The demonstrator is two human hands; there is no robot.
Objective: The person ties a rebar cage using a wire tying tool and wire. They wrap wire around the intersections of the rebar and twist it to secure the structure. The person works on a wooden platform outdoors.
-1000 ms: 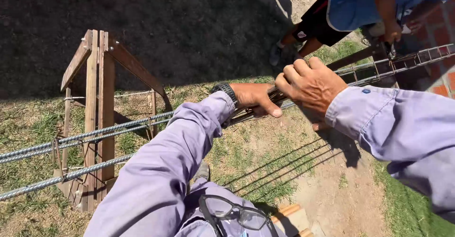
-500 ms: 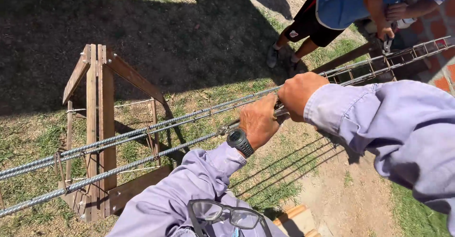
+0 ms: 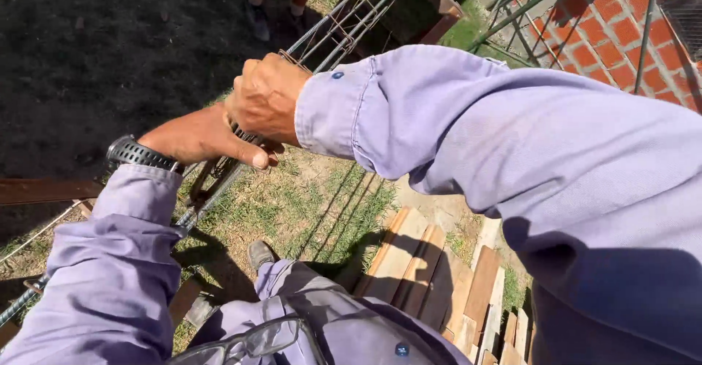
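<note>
A long cage of ribbed steel bars (image 3: 344,25) with wire stirrups runs from the lower left up to the top centre. My left hand (image 3: 201,138), with a black watch at the wrist, is wrapped around the bars at the centre left. My right hand (image 3: 265,98) is clenched on the same bars just above it, the two hands touching. Both arms wear lilac sleeves. The part of the cage under my hands is hidden.
Another person's legs and shoes (image 3: 256,14) stand at the top by the cage's far end. A stack of wooden boards (image 3: 431,274) lies on the grass at lower right. A red brick wall (image 3: 621,21) with metal rods leaning on it is at top right. Glasses (image 3: 248,343) hang on my chest.
The view has swung to the right, so the wooden trestle and the other person's body left the picture. Both hands stay closed on the bars, now seen more from above.
</note>
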